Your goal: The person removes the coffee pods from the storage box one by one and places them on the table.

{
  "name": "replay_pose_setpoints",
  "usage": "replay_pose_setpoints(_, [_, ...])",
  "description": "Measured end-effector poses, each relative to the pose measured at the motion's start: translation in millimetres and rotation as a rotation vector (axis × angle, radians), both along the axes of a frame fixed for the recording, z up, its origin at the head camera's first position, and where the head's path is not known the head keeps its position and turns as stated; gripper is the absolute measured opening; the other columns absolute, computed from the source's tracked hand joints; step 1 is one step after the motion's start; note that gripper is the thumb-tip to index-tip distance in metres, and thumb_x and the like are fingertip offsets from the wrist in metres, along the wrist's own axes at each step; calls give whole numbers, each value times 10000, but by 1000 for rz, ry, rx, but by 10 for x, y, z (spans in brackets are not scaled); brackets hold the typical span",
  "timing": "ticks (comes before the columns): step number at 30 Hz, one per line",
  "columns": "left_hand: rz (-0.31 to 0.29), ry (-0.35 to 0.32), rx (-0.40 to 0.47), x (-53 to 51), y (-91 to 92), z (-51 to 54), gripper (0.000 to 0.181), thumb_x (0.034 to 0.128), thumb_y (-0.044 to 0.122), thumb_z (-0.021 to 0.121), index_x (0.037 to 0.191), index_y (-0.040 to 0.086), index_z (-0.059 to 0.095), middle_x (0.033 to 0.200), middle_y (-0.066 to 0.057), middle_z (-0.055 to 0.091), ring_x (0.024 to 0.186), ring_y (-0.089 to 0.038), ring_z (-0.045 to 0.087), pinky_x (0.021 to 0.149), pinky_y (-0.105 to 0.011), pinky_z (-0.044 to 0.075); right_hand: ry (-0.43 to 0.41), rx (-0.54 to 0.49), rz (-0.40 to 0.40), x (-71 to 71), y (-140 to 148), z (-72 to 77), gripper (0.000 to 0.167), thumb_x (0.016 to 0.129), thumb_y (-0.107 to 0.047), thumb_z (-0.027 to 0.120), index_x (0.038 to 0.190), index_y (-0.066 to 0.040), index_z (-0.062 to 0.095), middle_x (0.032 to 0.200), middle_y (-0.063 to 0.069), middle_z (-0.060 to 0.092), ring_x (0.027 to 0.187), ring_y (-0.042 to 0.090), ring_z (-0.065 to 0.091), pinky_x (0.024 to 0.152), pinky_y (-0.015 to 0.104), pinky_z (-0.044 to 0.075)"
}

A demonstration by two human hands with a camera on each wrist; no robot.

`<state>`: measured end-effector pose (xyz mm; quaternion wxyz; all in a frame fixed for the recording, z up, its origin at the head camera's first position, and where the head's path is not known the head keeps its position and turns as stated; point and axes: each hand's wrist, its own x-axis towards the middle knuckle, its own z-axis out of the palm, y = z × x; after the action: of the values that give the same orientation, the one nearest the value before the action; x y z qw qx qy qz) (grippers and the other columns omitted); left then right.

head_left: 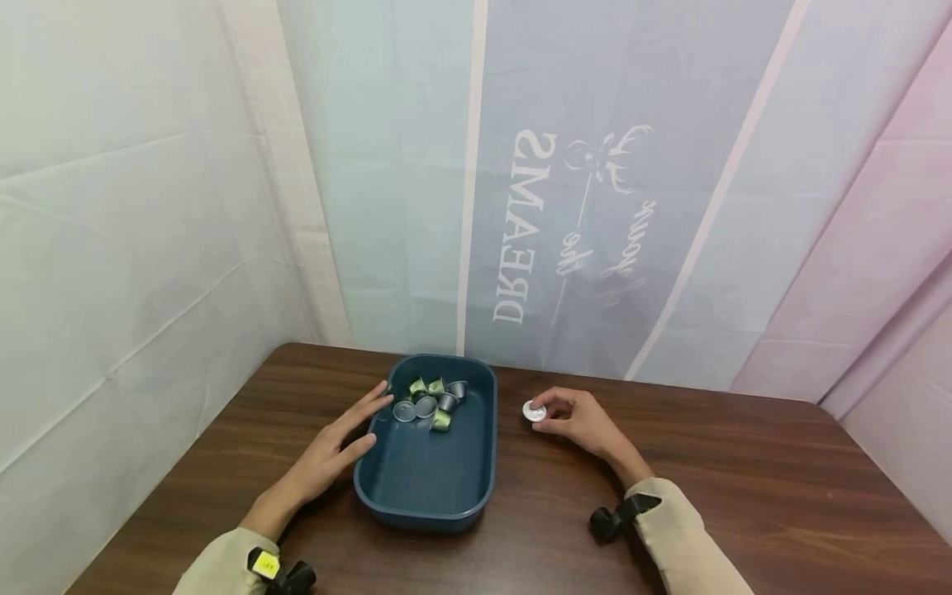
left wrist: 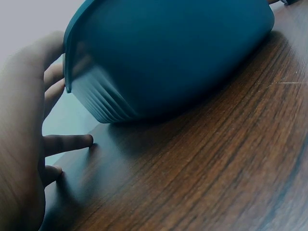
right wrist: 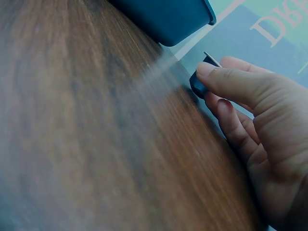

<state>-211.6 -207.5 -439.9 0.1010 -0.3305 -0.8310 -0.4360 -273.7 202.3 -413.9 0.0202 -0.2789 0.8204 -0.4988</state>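
Note:
My right hand (head_left: 583,423) pinches a coffee capsule (head_left: 533,411) between thumb and fingers, just above the table to the right of a blue plastic bin (head_left: 426,479). The silvery lid faces up in the head view; the right wrist view shows the capsule's dark cup (right wrist: 197,87). At the bin's left side, my left hand (head_left: 330,450) touches the rim with fingers fairly straight. In the left wrist view, some fingers (left wrist: 70,143) reach down beside the bin wall. Several capsules lie in the bin's far half, some green (head_left: 441,421), some silver-grey (head_left: 426,406).
The bin stands on a dark wooden table (head_left: 714,463). Behind it hangs a pale curtain (head_left: 402,207) with mirrored lettering. Another light cloth (head_left: 134,248) closes off the left side. Both wrists carry black camera mounts (head_left: 616,519).

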Motion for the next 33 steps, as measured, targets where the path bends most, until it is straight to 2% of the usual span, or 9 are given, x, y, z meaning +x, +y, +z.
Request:
replay_pose_setpoints(8, [2,1,-6,-3,-2,1,542,977,45,496,1492,134,349,1576,-86,194,1421,-251,218,1044,-546,292,-5,32,-7,8,6,3,253,799,-35,767,1036,-16,680,924,119,677,798,282,645,681,261,516])
replay_pose_setpoints(20, [-4,3,-2,2,11,18,537,983,65,492,1494,133,343,1577,-83,190,1422,-252,216,1055,-514,296,-13,25,0,-6,9,12,263,802,-22,761,1049,-7,673,931,134,676,804,288,644,684,252,510])
replay_pose_setpoints(27, [-1,-6,1,1,9,17,538,983,62,490,1494,144,345,1578,-74,188,1422,-249,215,1043,-559,288,-13,21,-1,-3,-3,11,264,804,-17,757,1053,-4,670,938,131,674,814,290,645,692,254,510])
replay_pose_setpoints(31, [1,-3,-2,-8,2,-3,540,980,49,489,1493,140,346,1579,-68,186,1423,-246,214,1041,-557,290,-3,28,-3,-18,-10,-13,262,802,-19,759,1050,-16,673,917,126,678,800,272,646,686,252,508])
replay_pose_setpoints(33, [1,2,-4,-14,-3,-11,538,979,45,489,1491,129,348,1578,-70,187,1422,-251,215,1040,-555,293,3,34,-11,-60,1,-72,262,801,-24,762,1049,-33,677,920,118,680,800,268,647,687,255,508])
